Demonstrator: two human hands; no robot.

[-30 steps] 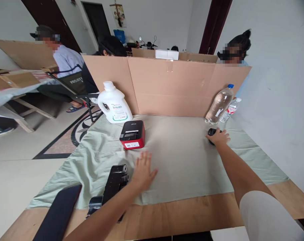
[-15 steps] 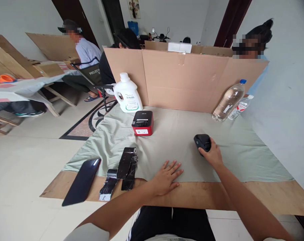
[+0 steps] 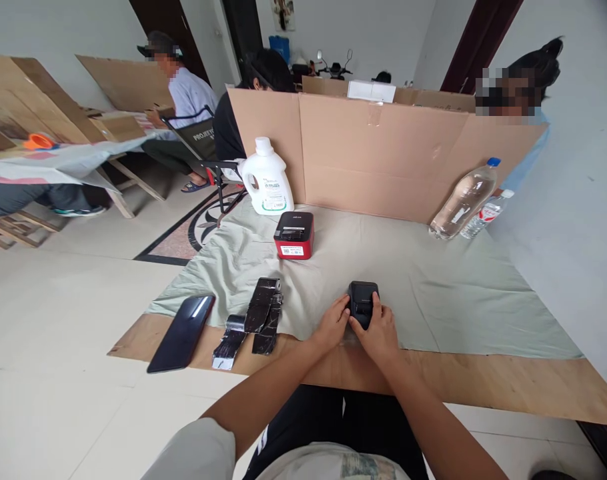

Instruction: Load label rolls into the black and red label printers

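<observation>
A small black box-shaped device (image 3: pixel 363 303), like a portable label printer, is at the front middle of the cloth-covered table (image 3: pixel 413 267). My left hand (image 3: pixel 332 325) holds its left side with bent fingers. Around its right and near sides my right hand (image 3: pixel 379 333) is closed, with fingers lying on the top. To the left are black strips with rolled ends (image 3: pixel 263 307), partly overlapping. A red and black desktop printer (image 3: pixel 294 235) stands farther back, its black lid facing up.
A dark tablet or large phone (image 3: pixel 182 333) lies at the front left. Along the cardboard partition (image 3: pixel 368 160) stand a white detergent jug (image 3: pixel 267 179) and two clear bottles, a large one (image 3: pixel 466 200) and a smaller one (image 3: pixel 487 215). Other people sit beyond.
My right hand has brought the black device leftward and nearer to me. My left hand, flat on the table before, now grips the device's left side. The view has shifted slightly.
</observation>
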